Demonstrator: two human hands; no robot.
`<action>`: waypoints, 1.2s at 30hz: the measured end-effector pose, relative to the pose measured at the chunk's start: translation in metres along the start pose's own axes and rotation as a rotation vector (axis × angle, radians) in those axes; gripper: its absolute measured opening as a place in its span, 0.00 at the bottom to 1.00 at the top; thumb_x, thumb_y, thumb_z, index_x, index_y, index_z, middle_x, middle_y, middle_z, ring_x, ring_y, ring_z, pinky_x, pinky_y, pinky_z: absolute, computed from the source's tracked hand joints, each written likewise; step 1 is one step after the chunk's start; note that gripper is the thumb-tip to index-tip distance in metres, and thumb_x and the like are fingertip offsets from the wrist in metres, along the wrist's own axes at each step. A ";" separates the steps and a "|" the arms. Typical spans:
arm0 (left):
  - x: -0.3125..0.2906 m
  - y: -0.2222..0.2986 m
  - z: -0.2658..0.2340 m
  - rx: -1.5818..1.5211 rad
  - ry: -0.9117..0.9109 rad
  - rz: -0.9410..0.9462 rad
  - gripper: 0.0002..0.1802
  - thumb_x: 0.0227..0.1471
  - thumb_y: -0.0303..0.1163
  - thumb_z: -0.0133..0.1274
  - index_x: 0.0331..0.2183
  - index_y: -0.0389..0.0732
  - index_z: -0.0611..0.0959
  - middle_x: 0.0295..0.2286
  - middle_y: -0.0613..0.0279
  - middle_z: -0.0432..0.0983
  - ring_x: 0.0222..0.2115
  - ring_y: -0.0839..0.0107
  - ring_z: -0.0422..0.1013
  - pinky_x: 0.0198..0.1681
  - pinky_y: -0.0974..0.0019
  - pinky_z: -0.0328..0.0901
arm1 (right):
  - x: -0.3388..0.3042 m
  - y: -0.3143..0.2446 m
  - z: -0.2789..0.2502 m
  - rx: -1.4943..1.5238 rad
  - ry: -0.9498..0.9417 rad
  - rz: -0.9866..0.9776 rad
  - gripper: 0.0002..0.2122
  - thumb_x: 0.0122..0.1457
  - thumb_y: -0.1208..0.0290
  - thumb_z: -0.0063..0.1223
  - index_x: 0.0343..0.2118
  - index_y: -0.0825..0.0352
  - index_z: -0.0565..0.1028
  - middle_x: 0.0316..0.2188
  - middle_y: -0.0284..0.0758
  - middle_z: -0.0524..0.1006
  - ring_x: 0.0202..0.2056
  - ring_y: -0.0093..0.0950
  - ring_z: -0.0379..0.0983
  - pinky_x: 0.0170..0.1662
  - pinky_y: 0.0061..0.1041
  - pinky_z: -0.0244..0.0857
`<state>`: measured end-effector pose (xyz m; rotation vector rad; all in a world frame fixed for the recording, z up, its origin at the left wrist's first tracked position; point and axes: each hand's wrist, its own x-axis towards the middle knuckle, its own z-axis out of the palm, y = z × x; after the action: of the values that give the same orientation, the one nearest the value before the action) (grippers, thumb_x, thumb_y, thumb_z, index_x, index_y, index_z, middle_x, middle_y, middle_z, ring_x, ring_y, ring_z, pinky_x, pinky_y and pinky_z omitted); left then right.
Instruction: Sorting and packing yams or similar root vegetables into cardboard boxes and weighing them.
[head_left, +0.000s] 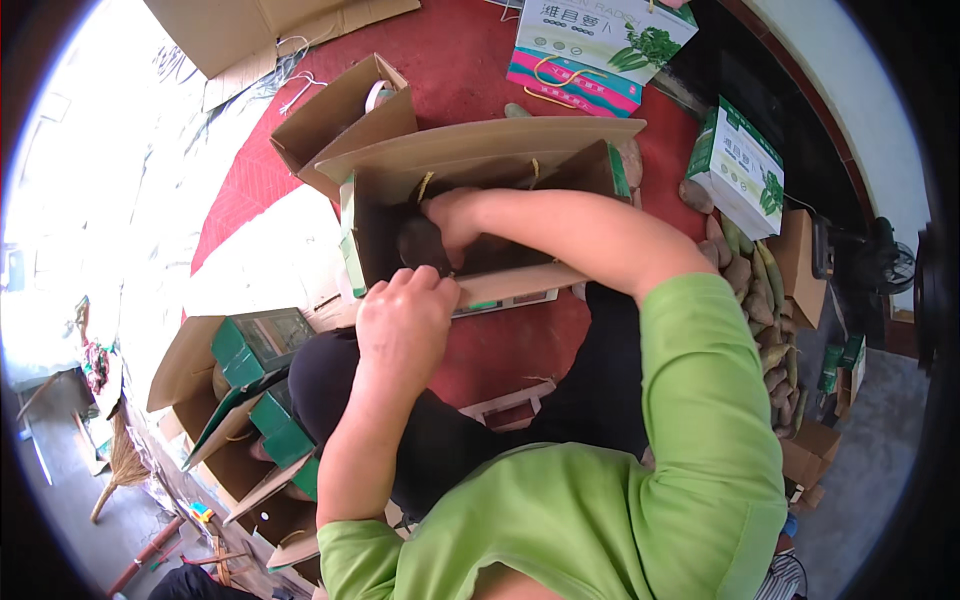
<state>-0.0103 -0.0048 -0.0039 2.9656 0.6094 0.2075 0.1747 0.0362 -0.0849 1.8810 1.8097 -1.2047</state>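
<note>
An open cardboard box (pixel 480 138) with green ends and yellow cord handles stands in front of me, flaps raised. My left hand (pixel 408 312) curls its fingers over the box's near edge at the left. Reaching across from the right, my right hand (pixel 458 222) is down inside the box. Its fingers are around a dark rounded thing (pixel 422 247) in the left part of the box; shadow hides its kind. Part of a scale (pixel 508 302) shows under the box's near side.
A smaller open carton (pixel 345 120) with a tape roll (pixel 378 95) adjoins at the far left. Opened green boxes (pixel 262 345) crowd my left knee. Sweet potatoes and long green radishes (pixel 768 275) are heaped at right, near a printed white-green box (pixel 738 165). Another printed carton (pixel 590 45) stands far off.
</note>
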 end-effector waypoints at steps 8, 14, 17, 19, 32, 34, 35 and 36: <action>0.005 0.000 -0.002 -0.033 -0.004 0.020 0.01 0.40 0.31 0.53 0.21 0.47 0.78 0.23 0.68 0.69 0.29 0.69 0.71 0.31 0.65 0.66 | 0.055 0.028 0.042 0.089 0.049 -0.135 0.39 0.31 0.64 0.72 0.51 0.69 0.69 0.45 0.46 0.76 0.47 0.40 0.72 0.50 0.35 0.66; 0.009 0.000 -0.004 -0.016 -0.051 -0.085 0.04 0.43 0.30 0.52 0.26 0.49 0.81 0.26 0.67 0.72 0.33 0.66 0.72 0.34 0.60 0.67 | -0.037 0.006 -0.030 0.169 0.209 -0.446 0.29 0.48 0.58 0.61 0.52 0.70 0.70 0.46 0.46 0.75 0.46 0.38 0.72 0.49 0.32 0.66; 0.013 0.007 -0.009 -0.060 -0.073 -0.153 0.04 0.45 0.29 0.53 0.28 0.46 0.81 0.27 0.62 0.73 0.32 0.60 0.72 0.35 0.58 0.67 | -0.143 0.022 -0.047 0.425 0.483 -0.508 0.28 0.50 0.59 0.60 0.52 0.71 0.69 0.43 0.42 0.76 0.43 0.31 0.73 0.46 0.26 0.67; 0.012 0.006 -0.006 -0.092 -0.059 -0.160 0.06 0.47 0.29 0.53 0.31 0.45 0.82 0.28 0.61 0.74 0.33 0.58 0.72 0.35 0.58 0.67 | -0.199 0.040 -0.037 0.550 0.631 -0.391 0.24 0.54 0.64 0.57 0.52 0.69 0.69 0.40 0.37 0.77 0.41 0.23 0.73 0.44 0.22 0.67; 0.010 -0.003 0.010 -0.145 0.041 -0.020 0.06 0.50 0.27 0.57 0.33 0.37 0.81 0.27 0.60 0.76 0.29 0.61 0.71 0.41 0.63 0.65 | -0.359 0.218 0.411 1.192 0.951 0.858 0.16 0.55 0.70 0.55 0.47 0.69 0.73 0.29 0.29 0.74 0.30 0.19 0.70 0.28 0.21 0.63; 0.010 -0.003 0.012 -0.165 0.017 -0.059 0.06 0.49 0.26 0.57 0.33 0.36 0.81 0.28 0.59 0.76 0.29 0.62 0.72 0.41 0.64 0.65 | -0.371 0.221 0.513 1.210 0.855 1.036 0.16 0.53 0.71 0.57 0.45 0.70 0.74 0.28 0.30 0.74 0.29 0.19 0.70 0.27 0.22 0.63; 0.010 -0.003 0.012 -0.181 -0.001 -0.113 0.07 0.49 0.26 0.58 0.33 0.36 0.81 0.28 0.58 0.77 0.29 0.63 0.72 0.40 0.64 0.66 | -0.378 0.219 0.560 1.121 0.762 1.134 0.16 0.52 0.71 0.58 0.44 0.70 0.75 0.29 0.31 0.75 0.30 0.20 0.71 0.29 0.22 0.65; 0.012 -0.003 0.017 -0.210 0.006 -0.103 0.07 0.49 0.25 0.58 0.34 0.36 0.81 0.29 0.58 0.77 0.30 0.65 0.73 0.38 0.65 0.66 | -0.392 0.213 0.614 1.059 0.733 1.173 0.18 0.50 0.70 0.61 0.44 0.70 0.75 0.30 0.34 0.77 0.32 0.23 0.73 0.32 0.24 0.67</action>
<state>0.0017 0.0017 -0.0193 2.7259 0.6926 0.2538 0.1902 -0.7015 -0.2626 3.3880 -0.2984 -1.0164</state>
